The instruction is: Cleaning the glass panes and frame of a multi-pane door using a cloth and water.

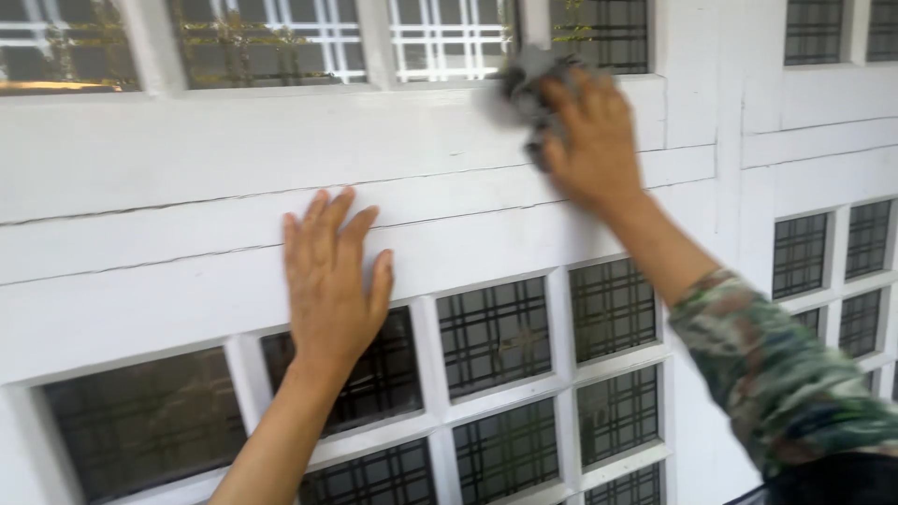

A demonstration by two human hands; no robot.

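1. Head view, left hand: laid flat against the white wooden door, palm down, fingers straight and only slightly spread, thumb out to the side. It holds nothing. The fingertips lie on the broad white cross rail; the heel of the hand overlaps the top of a dark glass pane in the lower grid.

2. Head view, right hand: raised above and to the right of the left hand, well apart from it. The palm and fingers are pressed over a grey cloth, bunching it against the wood. The image is blurred here, so the exact finger hold cannot be told.

3. Head view, cloth position: crumpled, at the upper edge of the cross rail, just below the upper row of panes, touching the white frame. Part of it shows above and left of the fingers.

4. Head view, surroundings: the right forearm wears a camouflage-patterned sleeve. Lower panes show dark lattice glazing set in white bars. Hairline cracks run across the cross rail.
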